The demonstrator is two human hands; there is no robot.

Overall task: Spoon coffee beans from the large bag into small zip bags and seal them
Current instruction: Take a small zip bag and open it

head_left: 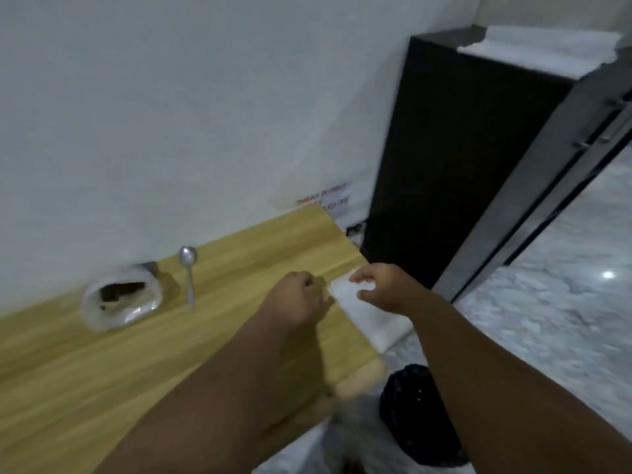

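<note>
- Right hand [386, 289] pinches the far end of the small zip bags [376, 319], which lie at the tabletop's [102, 371] right edge
- Left hand [297, 295] has its fingers clenched against them; whether they grasp anything cannot be told
- Large bag [119, 299] and spoon [188, 278] sit well left

clear large bag [121, 297] open w/ dark beans, by table's back edge; metal spoon [187, 268] flat beside it; whitish small zip bags [372, 316] overhang right edge.

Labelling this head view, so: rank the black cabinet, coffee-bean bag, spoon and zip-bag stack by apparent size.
1. black cabinet
2. coffee-bean bag and zip-bag stack: look alike, not ranked
3. spoon
</note>
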